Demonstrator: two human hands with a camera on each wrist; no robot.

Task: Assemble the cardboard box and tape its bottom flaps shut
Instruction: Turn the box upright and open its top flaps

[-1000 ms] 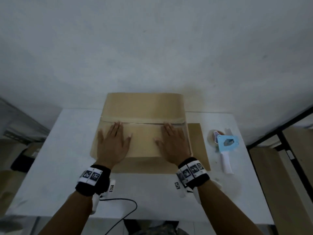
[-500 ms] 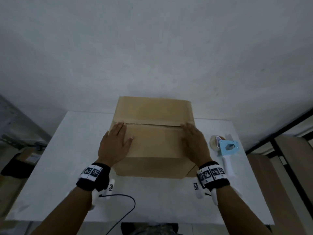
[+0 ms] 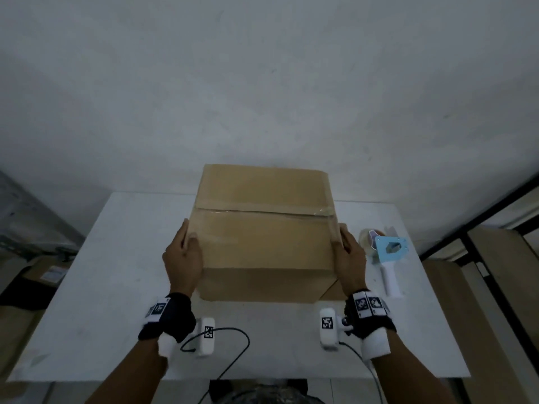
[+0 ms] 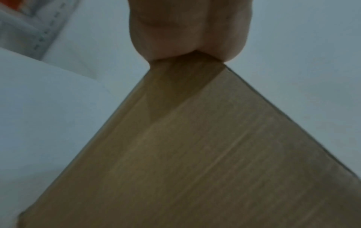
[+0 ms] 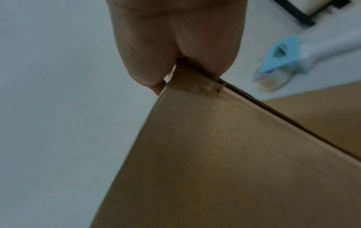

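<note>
Fingers (image 3: 186,233) of our left hand (image 3: 182,258) curl over the left edge of the cardboard box (image 3: 262,234), thumb on its top face, so that hand grips the box at nine o'clock. Our right hand (image 3: 348,258) grips the opposite edge at three o'clock; the right wrist view shows its fingers (image 5: 144,64) and thumb pinching the corner where the clear tape (image 3: 262,212) wraps down over the side. We hold the box near the middle of the white table (image 3: 116,272), its taped flaps facing up, the tape strip running left to right along the seam. Whether the box's underside touches the table we cannot tell.

At three o'clock from the box, just beyond our right hand, a blue tape dispenser (image 3: 389,252) with a white handle lies on the table. At six o'clock, black cables (image 3: 233,342) trail from our wrist cameras across the near table edge.
</note>
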